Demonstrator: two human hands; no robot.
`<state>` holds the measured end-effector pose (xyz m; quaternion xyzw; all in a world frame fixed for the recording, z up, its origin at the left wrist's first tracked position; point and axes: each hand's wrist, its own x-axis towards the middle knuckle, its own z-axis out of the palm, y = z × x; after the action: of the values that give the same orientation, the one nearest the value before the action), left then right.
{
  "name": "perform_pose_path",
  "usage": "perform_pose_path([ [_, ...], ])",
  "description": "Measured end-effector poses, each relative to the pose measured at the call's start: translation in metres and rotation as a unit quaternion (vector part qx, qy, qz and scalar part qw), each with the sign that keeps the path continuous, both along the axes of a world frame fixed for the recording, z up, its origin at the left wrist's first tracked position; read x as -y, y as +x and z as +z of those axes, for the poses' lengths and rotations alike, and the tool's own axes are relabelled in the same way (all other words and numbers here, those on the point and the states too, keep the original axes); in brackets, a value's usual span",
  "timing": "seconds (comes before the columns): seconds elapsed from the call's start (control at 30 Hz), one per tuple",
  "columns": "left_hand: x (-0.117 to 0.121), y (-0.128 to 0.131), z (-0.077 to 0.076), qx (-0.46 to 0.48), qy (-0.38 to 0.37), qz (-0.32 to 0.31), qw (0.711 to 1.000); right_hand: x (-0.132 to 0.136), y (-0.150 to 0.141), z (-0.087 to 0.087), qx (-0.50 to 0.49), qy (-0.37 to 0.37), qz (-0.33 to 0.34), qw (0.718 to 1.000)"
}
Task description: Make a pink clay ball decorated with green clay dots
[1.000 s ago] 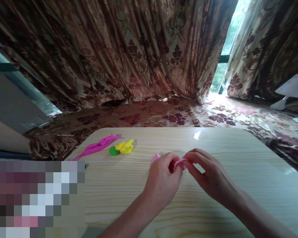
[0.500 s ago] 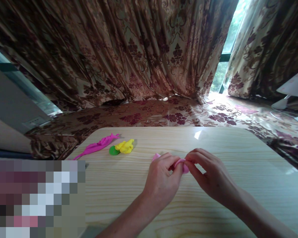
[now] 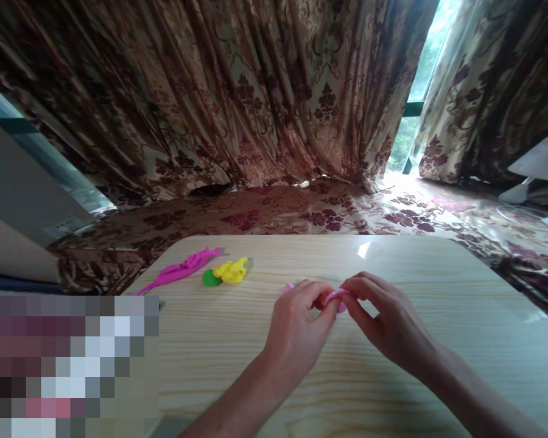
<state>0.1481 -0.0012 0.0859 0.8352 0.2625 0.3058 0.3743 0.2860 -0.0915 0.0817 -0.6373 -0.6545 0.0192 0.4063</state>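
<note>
Over the middle of the table (image 3: 475,298), we pinch one pale pink clay-like strip (image 3: 337,295) between two hands, left hand (image 3: 299,322) and right hand (image 3: 388,313) nearly touching. A pale pink patch (image 3: 288,288) peeks out past our left hand, which hides whether it joins the strip. At the table's far left lie one magenta strip (image 3: 182,269), one yellow lump (image 3: 232,271) and one green disc (image 3: 210,278), partly covered by the lump. Beyond the table's right side stands one lamp (image 3: 543,161).
</note>
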Motion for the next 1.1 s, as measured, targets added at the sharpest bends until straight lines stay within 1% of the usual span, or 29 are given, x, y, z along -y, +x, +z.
perform_pose_path([
  [0.03,0.0006,-0.0006,0.0007,-0.009,0.028,0.005,1.000,-0.0002,-0.0001,0.0002,0.004,-0.001,0.002,1.000],
  [0.1,0.0021,-0.0019,0.0022,-0.024,0.058,0.009,0.998,0.0002,-0.0007,0.0011,0.013,-0.001,0.012,1.000],
  [0.23,0.0048,-0.0034,0.0041,-0.036,0.075,-0.001,0.997,0.0025,-0.0020,0.0029,0.028,0.008,0.027,0.999],
  [0.37,0.0041,-0.0025,0.0038,-0.034,0.054,-0.008,0.998,0.0035,-0.0013,0.0032,0.033,0.004,0.016,0.999],
  [0.47,0.0023,-0.0019,0.0031,-0.032,0.036,-0.007,0.999,0.0022,0.0001,0.0035,0.025,-0.003,0.022,0.999],
  [0.63,0.0022,-0.0015,0.0012,-0.039,0.055,-0.004,0.998,-0.0003,0.0007,0.0038,0.018,0.015,0.026,0.999],
  [0.87,0.0062,-0.0005,-0.0005,-0.045,0.038,-0.043,0.997,0.0010,-0.0035,0.0043,0.032,0.014,0.036,0.999],
  [1.0,0.0048,-0.0016,0.0005,-0.067,0.064,-0.022,0.995,-0.0003,-0.0025,0.0037,0.029,0.023,0.024,0.999],
  [1.1,0.0037,-0.0024,0.0006,-0.069,0.066,-0.015,0.995,-0.0011,-0.0018,0.0041,0.030,0.039,0.007,0.999],
])
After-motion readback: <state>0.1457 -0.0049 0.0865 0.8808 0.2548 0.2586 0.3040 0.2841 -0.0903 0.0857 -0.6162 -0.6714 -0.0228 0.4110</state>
